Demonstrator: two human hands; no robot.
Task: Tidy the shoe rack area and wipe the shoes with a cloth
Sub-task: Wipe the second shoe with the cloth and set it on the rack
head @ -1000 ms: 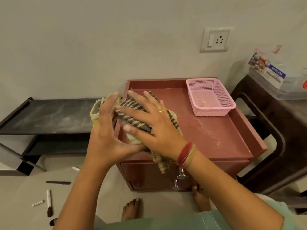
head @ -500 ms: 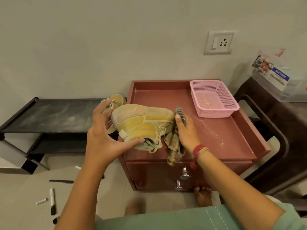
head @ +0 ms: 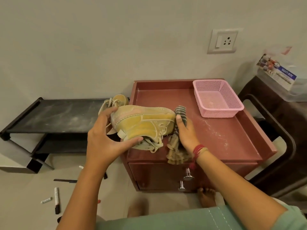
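- Over the cabinet's point(head: 224, 135) front left corner, my left hand point(head: 106, 138) grips the shoe point(head: 142, 123) by its heel end, with fingers over the sole side and thumb under the collar. Whether the shoe rests on the top or hangs just above it, I cannot tell.
- My right hand point(head: 186, 135) is closed round the bunched cloth point(head: 180, 113), thumb pressed on it, just beside the toe. The cloth's tail drapes over the cabinet's front edge.
- To wipe well, I judge I should hold the heel firm so the shoe cannot roll. I would press the cloth flat on the toe, draw it along the side toward the heel, then turn the shoe for the other faces.
- Loose laces point(head: 156, 143) dangle near the cloth; I would steer the stroke clear of them.
- The shoe is tipped on its side, sole edge up and away, opening toward me. Its long axis runs left to right, roughly along the cabinet's front edge, toe right, heel left.
- A second shoe point(head: 119, 100) sits behind it, at the rack's point(head: 58, 113) right end.
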